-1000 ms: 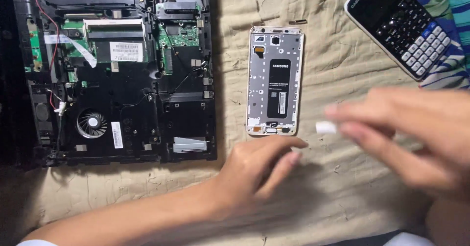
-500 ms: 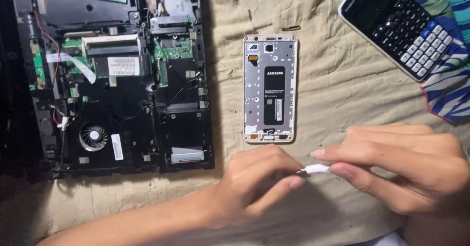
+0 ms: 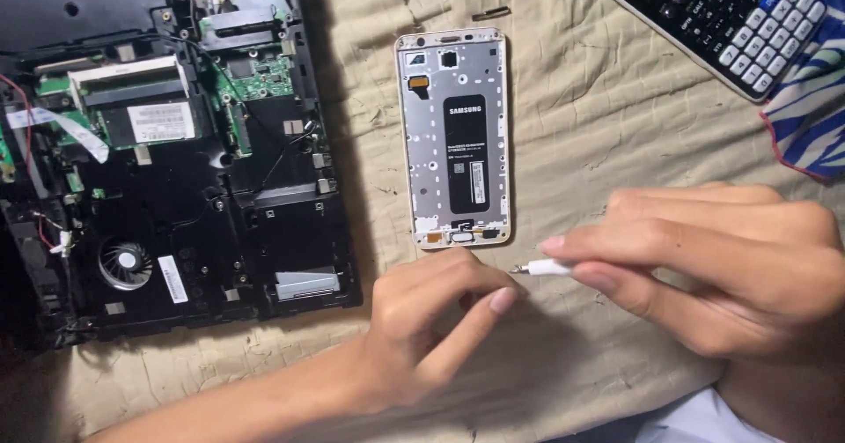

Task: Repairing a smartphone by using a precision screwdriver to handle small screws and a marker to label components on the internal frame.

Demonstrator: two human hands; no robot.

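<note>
Grip, right: my right hand (image 3: 731, 267) pinches a small white tool (image 3: 547, 268) between thumb and forefinger, its thin metal tip pointing left, at the near right of the scene.

Grip, left: my left hand (image 3: 431, 320) holds nothing, fingers loosely curled, forefinger stretched towards the tool's tip; touching or just short, I cannot tell. It lies on the beige cloth (image 3: 598, 126) covering the surface.

Item: opened phone frame (image 3: 453, 135), upright rectangle, silver-white with a pale gold rim, centre of scene, just beyond both hands. A tall black label sits down its middle, with a narrow white sticker set in the lower part of that label.

Item: opened laptop base (image 3: 176, 152), black, left of the phone frame and apart from it. Green circuit boards far left and centre; a white rectangular label on a module at middle left; a round fan near left, with a slim white sticker just right of it; a white ribbon strip at the far left edge.

Item: calculator (image 3: 722, 11), dark body, pale keys, far right corner, set at an angle.

Item: blue-and-white patterned fabric (image 3: 810, 117), right edge, just beside the calculator.

Item: small dark piece (image 3: 490, 12) on the cloth, beyond the phone frame.
</note>
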